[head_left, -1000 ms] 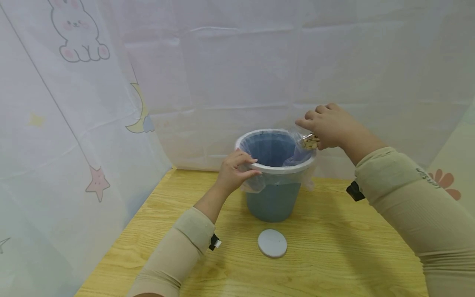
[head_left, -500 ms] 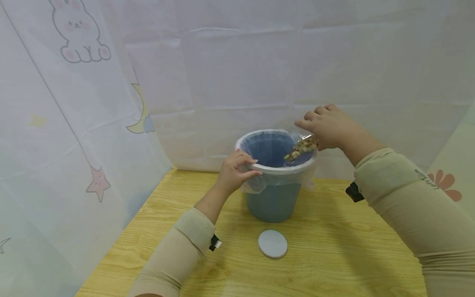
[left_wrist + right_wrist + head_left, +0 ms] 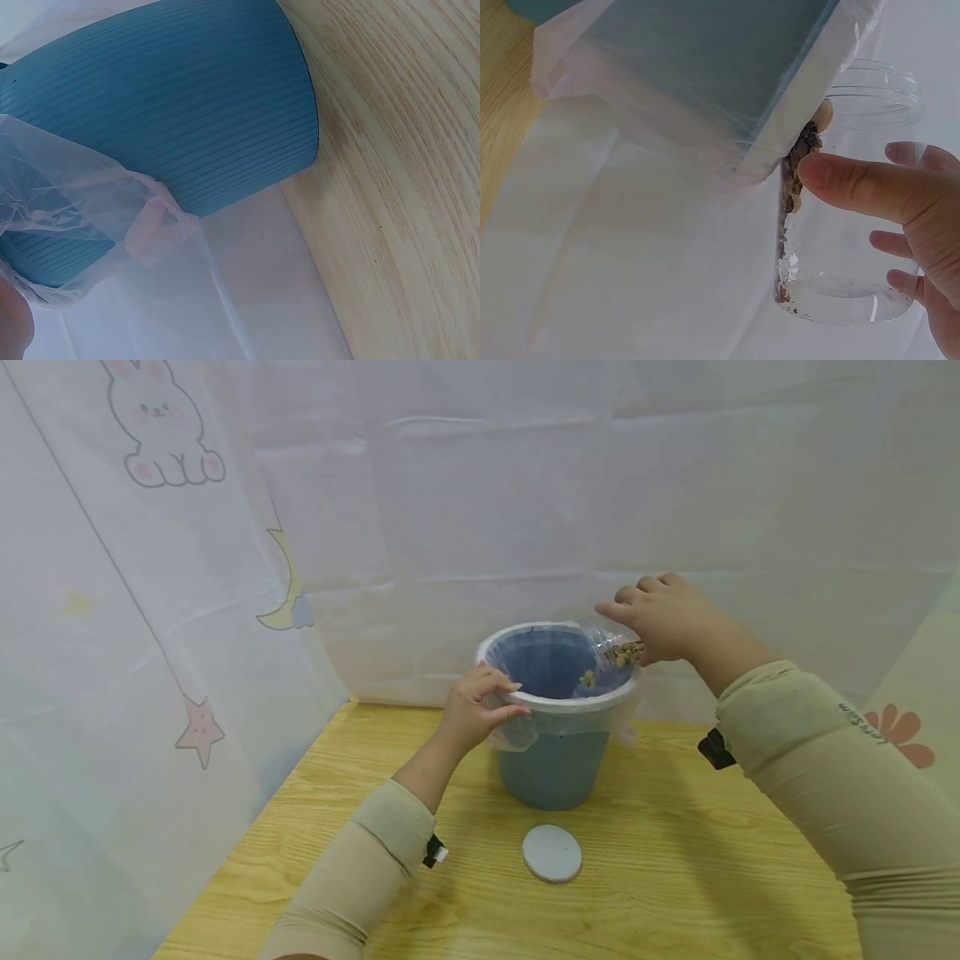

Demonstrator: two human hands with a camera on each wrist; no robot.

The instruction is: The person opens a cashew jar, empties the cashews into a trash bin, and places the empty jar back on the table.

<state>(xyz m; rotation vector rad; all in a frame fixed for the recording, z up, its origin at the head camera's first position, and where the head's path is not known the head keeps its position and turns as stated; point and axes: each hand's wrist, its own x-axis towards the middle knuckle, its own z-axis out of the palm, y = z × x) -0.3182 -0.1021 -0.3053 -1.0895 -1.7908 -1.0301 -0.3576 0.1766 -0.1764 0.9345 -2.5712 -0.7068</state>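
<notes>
My right hand (image 3: pixel 671 618) grips a clear jar (image 3: pixel 840 247), tipped with its mouth over the right side of a blue trash can (image 3: pixel 555 768). Inside the jar, brown and tan pieces (image 3: pixel 802 161), perhaps nuts or shells, lie along the lower wall. A small yellowish clump (image 3: pixel 587 678) is in the can's mouth, just below the jar. My left hand (image 3: pixel 474 706) pinches the can's pale rim (image 3: pixel 573 702) at its left, fingers over the top and thumb outside. A thin translucent bag (image 3: pixel 67 165) lines the can and hangs over its rim.
A round white lid (image 3: pixel 552 853) lies flat on the wooden table (image 3: pixel 645 877) in front of the can. Behind stands a pale, creased cloth backdrop (image 3: pixel 465 510) with printed cartoon figures.
Half a second ago a stream of pieces slid out of the jar into the can. Now fewer are in the jar and only a small clump shows below it. Both hands stay nearly in place.
</notes>
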